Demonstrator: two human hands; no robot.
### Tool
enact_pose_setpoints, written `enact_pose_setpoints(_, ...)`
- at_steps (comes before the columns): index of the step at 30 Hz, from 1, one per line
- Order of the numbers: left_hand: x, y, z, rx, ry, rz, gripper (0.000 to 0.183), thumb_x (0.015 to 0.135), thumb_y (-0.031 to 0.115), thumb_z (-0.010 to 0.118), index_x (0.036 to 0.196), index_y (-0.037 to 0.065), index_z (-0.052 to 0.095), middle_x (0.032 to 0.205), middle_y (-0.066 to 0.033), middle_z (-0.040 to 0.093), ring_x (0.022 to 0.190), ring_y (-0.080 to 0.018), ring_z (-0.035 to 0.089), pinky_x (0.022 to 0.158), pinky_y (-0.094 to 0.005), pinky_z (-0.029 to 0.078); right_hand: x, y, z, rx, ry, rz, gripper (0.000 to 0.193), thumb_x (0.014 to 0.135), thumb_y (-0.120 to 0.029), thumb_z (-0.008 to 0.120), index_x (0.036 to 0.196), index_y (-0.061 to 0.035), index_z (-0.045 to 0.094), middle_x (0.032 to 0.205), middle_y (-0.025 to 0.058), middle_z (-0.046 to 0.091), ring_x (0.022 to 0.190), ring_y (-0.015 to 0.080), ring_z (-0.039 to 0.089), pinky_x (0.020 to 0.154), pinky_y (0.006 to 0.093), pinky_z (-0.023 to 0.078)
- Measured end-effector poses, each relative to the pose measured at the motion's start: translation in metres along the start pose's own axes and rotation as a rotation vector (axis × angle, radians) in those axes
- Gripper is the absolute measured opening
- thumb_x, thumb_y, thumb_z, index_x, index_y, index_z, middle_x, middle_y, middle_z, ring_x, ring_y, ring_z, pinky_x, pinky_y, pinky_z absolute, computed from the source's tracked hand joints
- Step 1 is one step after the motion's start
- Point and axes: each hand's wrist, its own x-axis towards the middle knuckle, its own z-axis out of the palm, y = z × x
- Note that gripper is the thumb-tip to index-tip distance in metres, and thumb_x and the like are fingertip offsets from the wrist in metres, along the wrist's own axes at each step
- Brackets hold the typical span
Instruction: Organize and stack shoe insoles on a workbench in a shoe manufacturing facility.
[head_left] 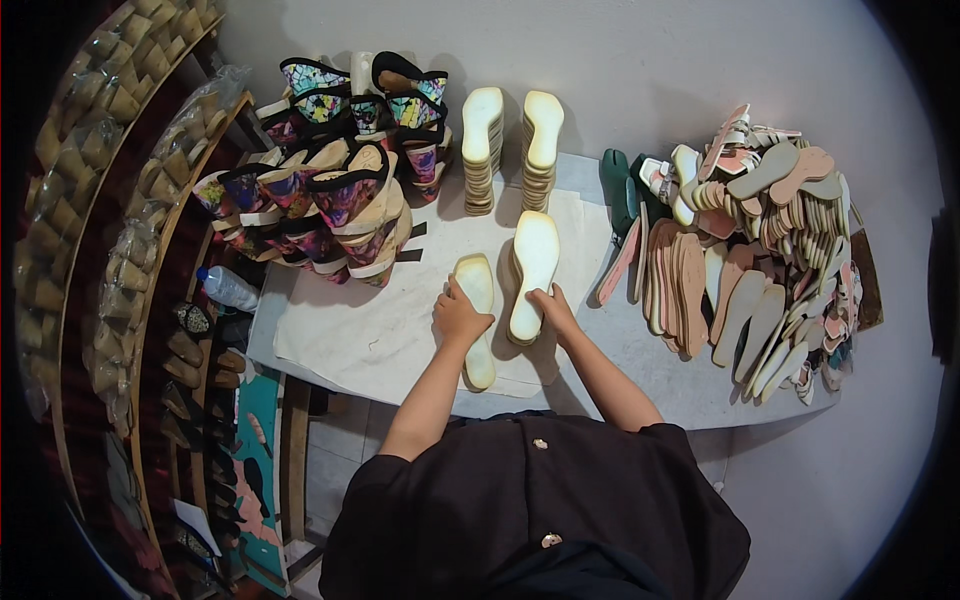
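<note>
A cream-coloured insole (476, 276) lies lengthwise on the pale sheet in front of me. My left hand (460, 318) grips it at its left side, fingers curled over the edge and thumb pointing right. Just to the right stands a short stack of similar insoles (537, 250), its square toe end pointing away from me. My right hand (553, 308) closes on the stack's right side near the heel, thumb on top; its other fingers are mostly hidden. Behind are two taller insole stacks, one on the left (482, 150) and one on the right (541, 150).
Colourful wedge sandals (345, 190) are piled at the table's left. On the right lies a heap of loose soles and straps (780, 230), with dark green shoe lasts (619, 190) beside it. Shelves of bagged wooden heels (130, 260) and a bottle (230, 289) stand left. A wall backs the table.
</note>
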Motion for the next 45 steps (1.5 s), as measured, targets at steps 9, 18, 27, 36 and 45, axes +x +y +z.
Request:
enact_pose_setpoints(9, 0.012, -0.010, 0.000, 0.026, 0.052, 0.055, 0.107, 0.055, 0.027, 0.075, 0.140, 0.004, 0.013, 0.119, -0.0237, 0.042, 0.107, -0.0375, 0.046, 0.093, -0.0429, 0.040, -0.003, 0.015, -0.028, 0.085, 0.181, -0.084, 0.096, 0.067, -0.045, 0.063, 0.140, 0.0007, 0.019, 0.137, 0.0280, 0.023, 0.127, 0.0354, 0.027, 0.103, 0.0416, 0.026)
enact_pose_setpoints(18, -0.068, 0.024, -0.086, -0.438, 0.374, 0.309, 0.105, 0.056, 0.012, 0.072, 0.139, 0.001, 0.008, 0.121, -0.0260, 0.033, 0.113, -0.0412, 0.036, 0.098, -0.0445, 0.032, -0.091, -0.058, -0.058, 0.212, -0.262, -0.337, 0.092, 0.060, -0.014, 0.075, 0.137, -0.0066, 0.025, 0.127, 0.0154, 0.039, 0.117, 0.0276, 0.040, 0.101, 0.0389, 0.028)
enact_pose_setpoints(27, -0.135, 0.118, -0.028, -1.048, 0.195, 0.635, 0.115, 0.057, 0.019, 0.079, 0.140, -0.001, 0.001, 0.133, -0.0230, 0.022, 0.124, -0.0359, 0.027, 0.102, -0.0430, 0.027, -0.143, -0.025, -0.079, -0.150, -0.267, -0.469, 0.068, 0.071, -0.010, 0.067, 0.129, -0.0025, 0.034, 0.110, 0.0134, 0.050, 0.103, 0.0192, 0.050, 0.087, 0.0325, 0.042)
enact_pose_setpoints(36, -0.127, 0.120, 0.070, -0.829, 0.078, 0.821, 0.065, 0.091, 0.038, 0.040, 0.137, -0.004, 0.021, 0.137, -0.0224, 0.028, 0.130, -0.0353, 0.023, 0.107, -0.0420, 0.018, -0.146, 0.027, -0.232, -1.007, 0.055, -0.483, 0.043, 0.061, -0.004, 0.058, 0.103, -0.0129, 0.058, 0.090, 0.0082, 0.057, 0.080, 0.0290, 0.058, 0.069, 0.0406, 0.044)
enact_pose_setpoints(45, -0.144, 0.112, 0.142, -0.827, -0.094, 0.704, 0.046, 0.095, 0.030, 0.034, 0.124, -0.004, 0.043, 0.124, -0.0197, 0.046, 0.122, -0.0344, 0.039, 0.101, -0.0402, 0.029, -0.125, 0.074, -0.236, -1.165, 0.172, -0.523, 0.044, 0.054, -0.018, 0.069, 0.096, -0.0160, 0.056, 0.083, 0.0049, 0.058, 0.082, 0.0249, 0.057, 0.074, 0.0431, 0.039)
